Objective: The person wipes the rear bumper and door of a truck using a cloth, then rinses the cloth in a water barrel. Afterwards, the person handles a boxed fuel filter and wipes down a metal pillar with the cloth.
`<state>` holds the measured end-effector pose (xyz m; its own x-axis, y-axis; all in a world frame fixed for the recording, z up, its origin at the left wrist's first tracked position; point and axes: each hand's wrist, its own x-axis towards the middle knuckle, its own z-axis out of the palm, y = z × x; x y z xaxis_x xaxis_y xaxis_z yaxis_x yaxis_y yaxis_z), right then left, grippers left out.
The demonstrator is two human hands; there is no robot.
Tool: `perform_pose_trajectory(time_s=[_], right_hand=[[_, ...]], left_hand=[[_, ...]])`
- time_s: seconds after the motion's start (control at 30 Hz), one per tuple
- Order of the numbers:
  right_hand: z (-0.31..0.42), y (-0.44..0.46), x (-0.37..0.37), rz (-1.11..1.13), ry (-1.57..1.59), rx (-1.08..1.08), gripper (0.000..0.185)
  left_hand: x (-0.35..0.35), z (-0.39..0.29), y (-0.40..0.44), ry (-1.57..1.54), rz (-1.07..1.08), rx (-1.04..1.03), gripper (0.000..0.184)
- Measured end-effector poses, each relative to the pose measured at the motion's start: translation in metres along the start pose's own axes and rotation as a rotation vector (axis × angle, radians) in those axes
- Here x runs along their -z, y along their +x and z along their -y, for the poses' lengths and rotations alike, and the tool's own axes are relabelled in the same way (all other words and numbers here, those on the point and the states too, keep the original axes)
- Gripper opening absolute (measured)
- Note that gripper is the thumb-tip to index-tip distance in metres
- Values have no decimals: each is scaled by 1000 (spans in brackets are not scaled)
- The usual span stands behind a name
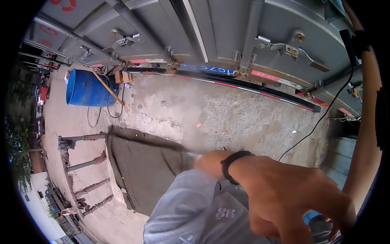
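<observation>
A thin black cable (337, 96) hangs at the right, running from a black end piece (347, 44) down past the pale ground (174, 95) until it disappears behind the left hand (284, 195). That hand, banded at the wrist by a black strap (227, 164), reaches across the front of a grey shirt (195, 211) with its fingers bent; a small blue item (311, 216) shows beneath it, though whether the fingers grip it cannot be told. The right forearm (367, 110) rises along the right edge, and the right hand (353, 16), mostly cut off near the black end piece, gives no clear sign of holding or being free. Beyond stand grey truck doors (227, 24) with locking bars, above a blue number plate (207, 69) and a red-and-white striped bumper (252, 90). Left of the person, a dark cover (146, 171) lies beside a ladder-like frame (87, 162) with cloth-wrapped rungs; farther off, a wooden stick (109, 86) slants across a blue barrel (85, 87).
</observation>
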<state>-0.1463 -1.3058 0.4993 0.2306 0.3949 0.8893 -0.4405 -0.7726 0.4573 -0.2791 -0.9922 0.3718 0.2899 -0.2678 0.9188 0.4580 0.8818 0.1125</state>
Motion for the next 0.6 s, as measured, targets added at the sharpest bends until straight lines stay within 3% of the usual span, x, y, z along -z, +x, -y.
perform_pose_trajectory(time_s=[0.43,0.6], right_hand=[[-22,-5,-7,-50,1,48,40],[-37,-3,-18,-104,-7,116,38]], left_hand=[[-6,15,-6,-150,45,-207,25],[-14,11,-13,-201,25,-142,20]])
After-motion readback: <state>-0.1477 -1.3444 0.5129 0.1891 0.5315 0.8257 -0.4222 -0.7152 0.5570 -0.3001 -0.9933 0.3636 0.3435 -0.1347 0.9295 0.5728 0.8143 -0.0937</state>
